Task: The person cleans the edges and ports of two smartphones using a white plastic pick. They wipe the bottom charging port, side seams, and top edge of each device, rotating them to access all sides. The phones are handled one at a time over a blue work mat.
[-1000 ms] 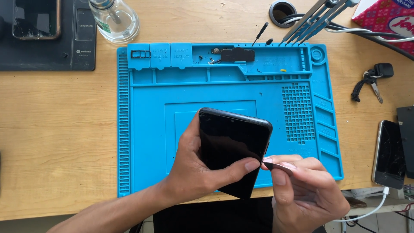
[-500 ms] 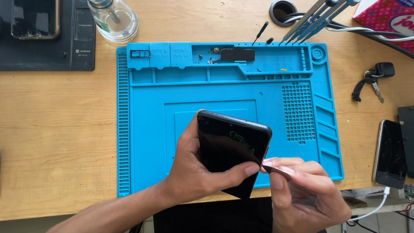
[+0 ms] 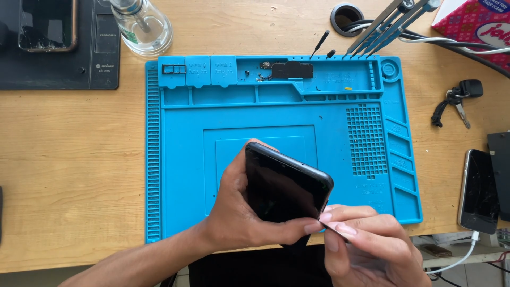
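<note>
Black glossy slab smartphone [image 3: 284, 188] is hovering tilted above the blue silicone work mat [image 3: 180, 175]; I'm gripping it in my left hand [image 3: 239, 218], while my right hand [image 3: 366, 244] is pinching a thin flat pry pick [image 3: 332, 227] at its corner seam, best kept shallow.

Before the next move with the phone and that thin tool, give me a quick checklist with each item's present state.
1. Left hand has a firm grip on the black phone: ok.
2. Right hand pinches the thin tool: ok.
3. Tool tip meets the phone's lower right edge: ok; whether it is inside the seam: cannot tell.
4. Phone is held over the blue mat: ok.
5. Small parts sit in the mat's top trays, away from the hands: ok.
</note>
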